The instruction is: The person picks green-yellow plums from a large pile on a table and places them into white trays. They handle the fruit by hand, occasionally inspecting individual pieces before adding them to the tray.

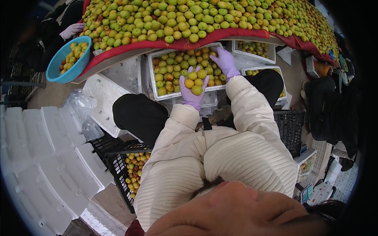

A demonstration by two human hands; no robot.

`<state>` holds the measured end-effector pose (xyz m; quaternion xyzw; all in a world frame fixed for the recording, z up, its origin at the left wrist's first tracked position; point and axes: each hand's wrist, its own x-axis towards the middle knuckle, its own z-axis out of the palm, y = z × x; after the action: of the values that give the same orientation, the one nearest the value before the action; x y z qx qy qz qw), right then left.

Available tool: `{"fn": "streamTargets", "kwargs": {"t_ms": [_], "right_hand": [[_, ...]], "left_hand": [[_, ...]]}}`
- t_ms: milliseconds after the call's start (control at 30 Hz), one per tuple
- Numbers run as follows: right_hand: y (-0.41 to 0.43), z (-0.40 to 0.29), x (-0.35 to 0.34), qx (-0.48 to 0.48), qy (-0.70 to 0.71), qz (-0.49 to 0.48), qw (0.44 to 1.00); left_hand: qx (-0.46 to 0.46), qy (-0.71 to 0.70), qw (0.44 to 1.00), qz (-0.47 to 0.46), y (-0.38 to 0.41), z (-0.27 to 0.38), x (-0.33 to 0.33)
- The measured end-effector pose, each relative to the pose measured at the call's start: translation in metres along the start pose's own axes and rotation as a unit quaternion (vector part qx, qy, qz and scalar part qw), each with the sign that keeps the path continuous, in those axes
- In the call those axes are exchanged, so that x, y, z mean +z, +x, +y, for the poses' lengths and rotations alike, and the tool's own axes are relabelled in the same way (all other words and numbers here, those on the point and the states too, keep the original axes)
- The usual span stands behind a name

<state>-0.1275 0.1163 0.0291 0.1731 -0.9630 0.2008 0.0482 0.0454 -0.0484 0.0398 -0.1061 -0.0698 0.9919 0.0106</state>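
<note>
My left hand (193, 91), in a thin purple glove, is palm up and cups several yellow-green jujubes (195, 82). It is above the near side of a white foam box (174, 96) that is filled with the same kind of fruit (174, 67). My right hand (226, 62), gloved alike, reaches over the right end of that box. Its thumb and fingers are spread apart at the fruit by the far right corner, and I see nothing held in it. The box lies in front of my knees, below a raised table edge.
Jujubes (189, 17) heap on a table edged with red cloth (206, 37). A blue basket (51, 69) of fruit stands left, near another person's gloved hand (71, 30). White foam boxes (44, 141) stack at left. Black crates (118, 168) (289, 129) flank me; other filled foam boxes (273, 60) stand right.
</note>
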Motion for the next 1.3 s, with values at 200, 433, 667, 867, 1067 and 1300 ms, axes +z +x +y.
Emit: {"fn": "streamTargets", "kwargs": {"t_ms": [200,433,667,867,1067,1300], "right_hand": [[0.02,0.008,0.023,-0.063,-0.05,0.014,0.997],[0.037,0.001,0.015,-0.002,-0.165,-0.1,0.981],[0.027,0.01,0.025,-0.025,-0.179,-0.038,0.983],[0.013,0.019,0.035,-0.066,-0.151,0.045,0.985],[0.006,0.003,0.016,-0.038,-0.099,0.036,0.994],[-0.046,-0.041,-0.024,-0.099,0.422,-0.229,0.872]], "left_hand": [[0.019,0.023,0.999,0.018,0.002,0.002,-0.001],[0.005,0.033,0.999,0.016,0.002,0.0,-0.003],[0.024,0.041,0.998,0.028,0.003,0.001,-0.003],[0.012,0.023,0.999,0.031,0.005,-0.001,-0.005],[0.015,0.028,0.999,0.034,0.003,0.0,-0.001],[0.018,0.052,0.998,0.042,0.005,-0.002,-0.003]]}}
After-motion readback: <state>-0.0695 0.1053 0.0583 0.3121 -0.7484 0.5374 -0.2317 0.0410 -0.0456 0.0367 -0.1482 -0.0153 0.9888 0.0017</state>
